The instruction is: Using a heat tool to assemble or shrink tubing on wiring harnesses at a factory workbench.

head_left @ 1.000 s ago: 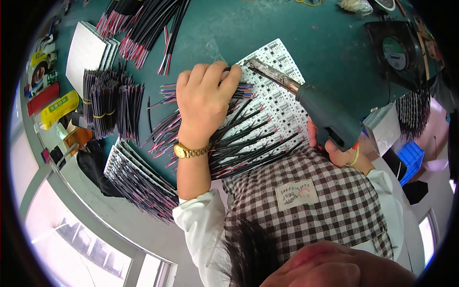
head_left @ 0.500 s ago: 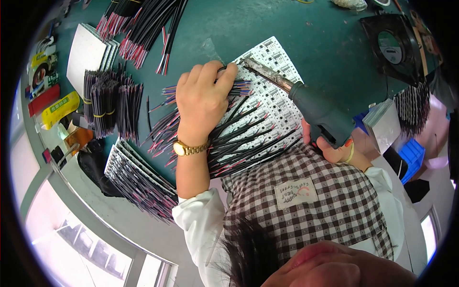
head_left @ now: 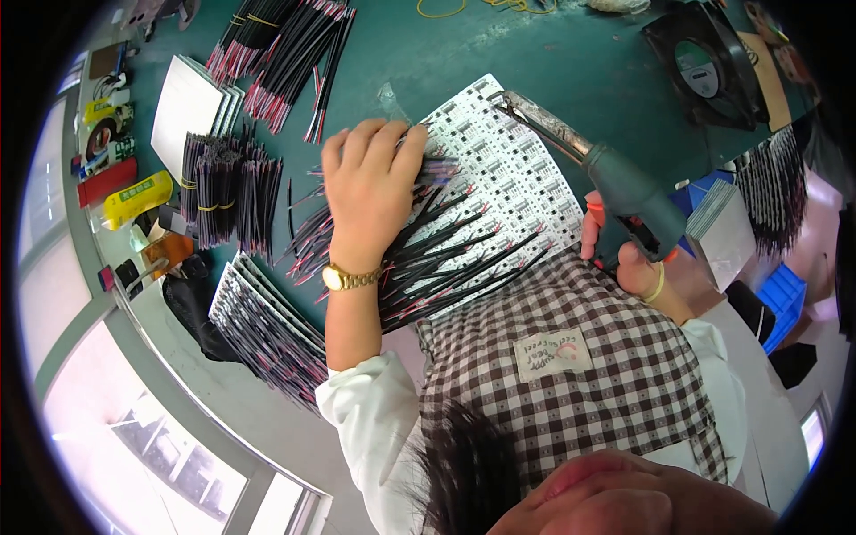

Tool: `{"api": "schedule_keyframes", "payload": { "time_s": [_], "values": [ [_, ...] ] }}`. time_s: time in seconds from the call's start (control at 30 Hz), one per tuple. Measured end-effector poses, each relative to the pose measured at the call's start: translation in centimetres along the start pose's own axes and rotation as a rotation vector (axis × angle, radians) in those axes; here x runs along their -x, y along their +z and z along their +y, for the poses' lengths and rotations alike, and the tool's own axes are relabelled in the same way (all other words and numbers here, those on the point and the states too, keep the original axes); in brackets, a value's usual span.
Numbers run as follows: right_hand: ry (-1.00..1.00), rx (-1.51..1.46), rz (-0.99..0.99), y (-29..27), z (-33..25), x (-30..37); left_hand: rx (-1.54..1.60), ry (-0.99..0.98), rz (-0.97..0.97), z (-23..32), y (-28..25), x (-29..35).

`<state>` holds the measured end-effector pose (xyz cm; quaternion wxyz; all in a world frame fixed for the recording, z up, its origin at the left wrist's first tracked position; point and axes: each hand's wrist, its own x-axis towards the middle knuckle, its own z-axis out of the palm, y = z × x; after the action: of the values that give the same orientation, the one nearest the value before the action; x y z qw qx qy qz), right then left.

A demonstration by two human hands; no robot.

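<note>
Wires fan out in black strands (head_left: 464, 251) across the near left part of a white sheet of printed circuit boards (head_left: 522, 174), which lies on the green bench (head_left: 553, 58) just in front of the worker's checked apron (head_left: 580, 308). From where I stand, the left hand (head_left: 370, 192) arches over a blurred cluster of thin wires (head_left: 437, 171) at the sheet's left side, its fingers bent downward; their tips are hidden, so I cannot tell whether they are pinching anything. The right hand (head_left: 637, 272) is wrapped around the handle of a pistol-shaped soldering tool (head_left: 635, 189), on the right, and the metal nose (head_left: 560, 132) points left over the sheet's far end; whether it touches, I cannot tell. If that nose is hot, a slip to the left could burn the fingers or scorch the wires' sleeves. Strands crossing each other could snag on a cuff and be tugged out of place, and the sheet could skid if nothing presses on it. As for containers, a blue bin (head_left: 785, 308) sits low at the right, its contents out of my sight, and a yellow bottle (head_left: 138, 201) lies on its side at the left, its filling impossible to make out. Loose wire bundles (head_left: 214, 192), some banded in yellow, stand on the bench at the left with no container about them.
</note>
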<state>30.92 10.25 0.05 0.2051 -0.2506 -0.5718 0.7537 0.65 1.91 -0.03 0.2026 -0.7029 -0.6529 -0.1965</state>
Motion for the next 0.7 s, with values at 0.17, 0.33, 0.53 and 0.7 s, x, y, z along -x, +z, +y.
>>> {"api": "schedule_keyframes", "payload": {
  "time_s": [0.17,0.33,0.53,0.7],
  "values": [
    [-0.074,-0.049,0.015,-0.6,2.5,0.6,0.321,-0.182,0.045,2.4,-2.8,1.2],
    [-0.084,-0.089,-0.046,-0.1,2.9,0.4,0.255,-0.367,-0.165,3.4,-0.8,1.0],
    [-0.058,-0.090,-0.034,0.2,2.7,0.6,0.134,-0.514,-0.240,4.1,0.4,0.9],
    [-0.095,-0.094,-0.022,0.1,2.1,0.4,0.274,-0.580,-0.150,3.7,1.0,1.2]
  ]
}}
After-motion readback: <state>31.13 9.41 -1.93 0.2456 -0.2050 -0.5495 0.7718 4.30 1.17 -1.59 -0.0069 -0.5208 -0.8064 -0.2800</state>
